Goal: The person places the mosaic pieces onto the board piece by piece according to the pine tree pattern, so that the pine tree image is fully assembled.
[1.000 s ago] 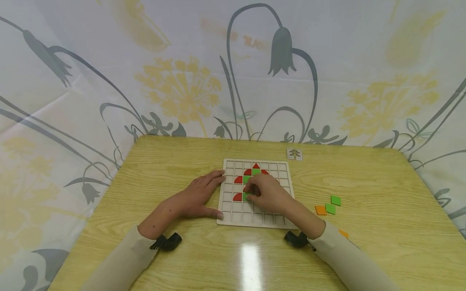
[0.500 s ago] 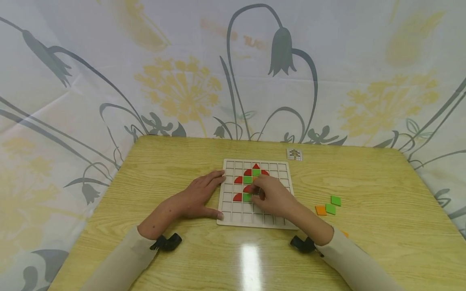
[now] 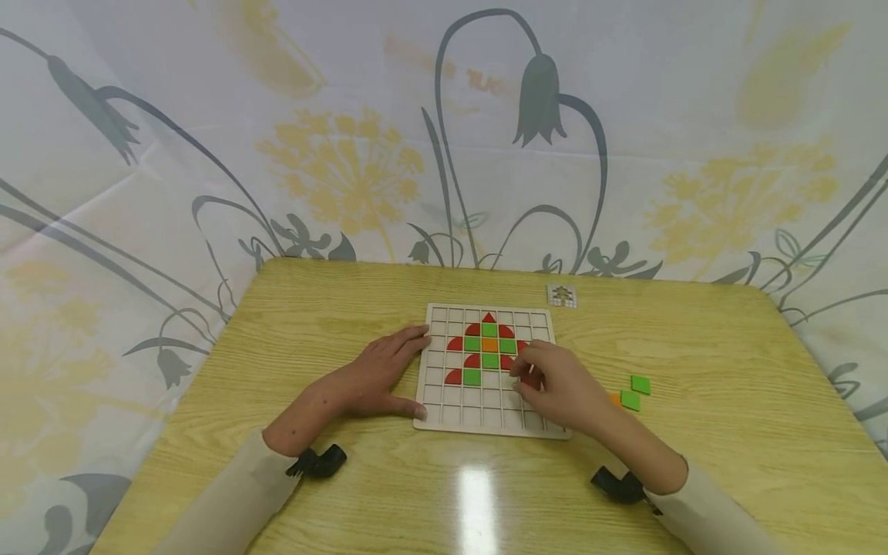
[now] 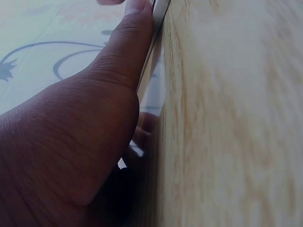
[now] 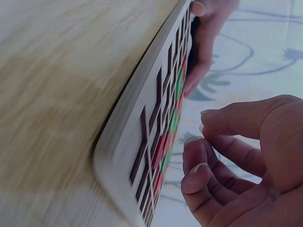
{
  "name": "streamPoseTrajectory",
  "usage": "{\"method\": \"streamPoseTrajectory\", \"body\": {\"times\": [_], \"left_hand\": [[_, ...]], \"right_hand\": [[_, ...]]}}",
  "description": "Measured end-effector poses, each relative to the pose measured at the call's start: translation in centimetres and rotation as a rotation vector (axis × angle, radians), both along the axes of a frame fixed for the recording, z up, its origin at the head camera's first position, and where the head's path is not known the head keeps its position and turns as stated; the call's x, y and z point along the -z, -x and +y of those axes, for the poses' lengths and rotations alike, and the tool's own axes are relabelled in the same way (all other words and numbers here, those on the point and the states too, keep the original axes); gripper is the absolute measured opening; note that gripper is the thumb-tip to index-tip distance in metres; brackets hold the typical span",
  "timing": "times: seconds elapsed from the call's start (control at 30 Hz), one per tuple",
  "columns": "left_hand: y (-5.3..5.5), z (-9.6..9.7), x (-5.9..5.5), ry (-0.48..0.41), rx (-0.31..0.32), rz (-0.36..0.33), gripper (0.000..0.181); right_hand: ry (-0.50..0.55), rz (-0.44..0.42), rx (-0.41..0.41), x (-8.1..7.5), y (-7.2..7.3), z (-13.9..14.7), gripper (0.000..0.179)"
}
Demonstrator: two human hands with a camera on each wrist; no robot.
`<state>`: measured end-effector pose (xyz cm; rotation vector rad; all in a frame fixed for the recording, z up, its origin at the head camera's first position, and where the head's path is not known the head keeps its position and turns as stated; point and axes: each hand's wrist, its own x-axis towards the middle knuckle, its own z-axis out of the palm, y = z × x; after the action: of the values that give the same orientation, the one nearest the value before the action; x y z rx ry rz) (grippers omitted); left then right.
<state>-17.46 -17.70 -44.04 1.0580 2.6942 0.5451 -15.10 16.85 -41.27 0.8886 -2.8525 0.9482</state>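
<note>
A pale square grid board (image 3: 444, 416) lies on the table, with red, green and orange tiles set in its cells. Among them are a red triangle (image 3: 489, 317) at the top, an orange square (image 3: 489, 345) and a red quarter-circle (image 3: 454, 377). My left hand (image 3: 378, 374) rests at the board's left side, fingers extended, fingertips and thumb at its edge. Over the board's right part hovers my right hand (image 3: 565, 385), hiding some cells. The right wrist view shows its fingers (image 5: 196, 182) loosely bent, apart from the thumb, with nothing visible between them.
Right of the board lie two loose green tiles (image 3: 640, 385) and an orange tile (image 3: 615, 399), partly hidden by my right hand. A small patterned card (image 3: 562, 296) sits behind the board's right corner. A patterned curtain (image 3: 347, 177) hangs behind the table (image 3: 333, 301).
My right hand has moved right from the middle of the board, uncovering the orange square and the green tiles around it. My left hand has stayed in place.
</note>
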Motion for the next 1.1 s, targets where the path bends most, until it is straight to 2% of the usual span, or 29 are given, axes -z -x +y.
{"method": "streamPoseTrajectory", "body": {"times": [0.3, 0.8, 1.1], "left_hand": [[0.1, 0.0, 0.1, 0.003, -0.006, -0.001, 0.115], [0.2, -0.1, 0.3, 0.001, 0.001, 0.001, 0.116], [0.1, 0.0, 0.1, 0.004, -0.009, -0.012, 0.116]], "right_hand": [[-0.024, -0.003, 0.07, -0.6, -0.8, 2.7, 0.014], [-0.005, 0.044, 0.106, -0.7, -1.3, 6.6, 0.016], [-0.041, 0.032, 0.175, -1.1, -1.4, 9.4, 0.013]]}}
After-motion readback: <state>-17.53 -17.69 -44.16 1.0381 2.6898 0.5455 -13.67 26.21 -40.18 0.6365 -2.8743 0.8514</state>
